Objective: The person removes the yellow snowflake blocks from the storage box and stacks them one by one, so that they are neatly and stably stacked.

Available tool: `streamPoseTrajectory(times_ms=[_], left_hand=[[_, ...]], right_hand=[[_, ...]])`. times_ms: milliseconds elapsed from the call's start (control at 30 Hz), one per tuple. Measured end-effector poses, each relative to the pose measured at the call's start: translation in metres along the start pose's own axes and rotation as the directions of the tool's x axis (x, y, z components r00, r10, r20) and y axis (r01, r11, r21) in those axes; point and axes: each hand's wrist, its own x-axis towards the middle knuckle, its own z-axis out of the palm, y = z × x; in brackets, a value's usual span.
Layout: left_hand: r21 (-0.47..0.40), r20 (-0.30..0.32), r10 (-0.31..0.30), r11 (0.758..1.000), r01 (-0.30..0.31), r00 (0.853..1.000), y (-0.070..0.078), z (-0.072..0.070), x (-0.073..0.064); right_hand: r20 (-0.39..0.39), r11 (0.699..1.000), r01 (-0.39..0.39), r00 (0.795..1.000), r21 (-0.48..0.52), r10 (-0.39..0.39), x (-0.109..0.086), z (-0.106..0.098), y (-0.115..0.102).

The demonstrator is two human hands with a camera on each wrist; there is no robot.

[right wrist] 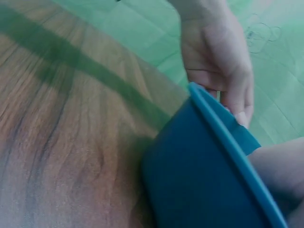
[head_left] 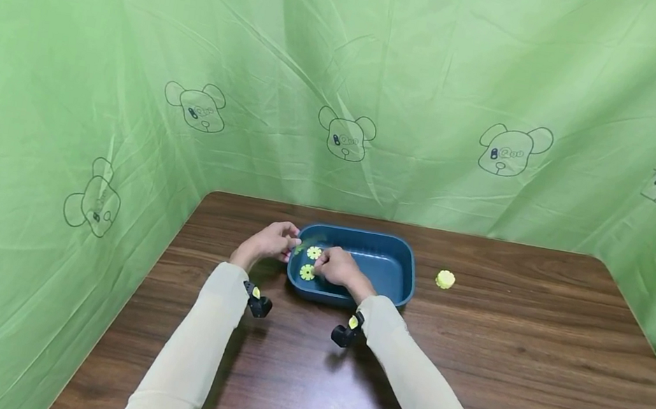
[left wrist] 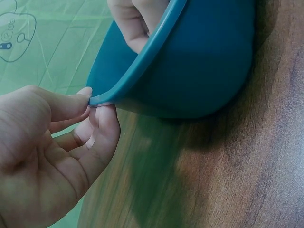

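A dark blue rectangular basin (head_left: 378,295) rests on the table. My left hand (head_left: 271,242) pinches its left rim between thumb and fingers, plain in the left wrist view, where the basin wall (left wrist: 199,61) fills the upper middle. Inside the basin my right hand (head_left: 339,267) reaches down with bent fingers near its left end. Two yellow flower-shaped pieces, one farther back (head_left: 314,252) and one nearer (head_left: 307,272), lie beside those fingertips. The basin wall hides the right fingertips in both wrist views, so I cannot tell whether they hold anything.
A pale yellow scalloped piece (head_left: 445,279) lies on the wooden table (head_left: 533,362), right of the basin. Green cloth (head_left: 421,176) printed with bear faces hangs behind the table and along its sides. A black camera mount sits at each wrist.
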Motion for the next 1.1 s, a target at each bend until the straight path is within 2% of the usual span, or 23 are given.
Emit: streamPoseTrajectory(times_ms=[267, 467, 767, 1100], left_hand=[[-0.005, -0.006, 0.000, 1.000, 0.000, 1.000, -0.001, 0.000, 0.000], [-0.010, -0.010, -0.001, 1.000, 0.001, 1.000, 0.001, 0.000, -0.001], [-0.018, -0.008, -0.006, 1.000, 0.006, 1.000, 0.001, 0.001, -0.001], [-0.024, -0.006, -0.002, 1.000, 0.002, 1.000, -0.001, 0.001, 0.001]], right_hand=[[-0.016, 0.980, -0.058, 0.998, 0.191, 0.062, -0.003, -0.010, 0.013], [-0.046, 0.959, -0.070, 0.995, 0.273, 0.086, -0.007, -0.021, 0.022], [-0.106, 0.945, -0.075, 0.988, 0.318, 0.114, -0.017, -0.041, 0.030], [-0.115, 0.943, -0.072, 0.987, 0.325, 0.115, -0.030, -0.064, 0.039]])
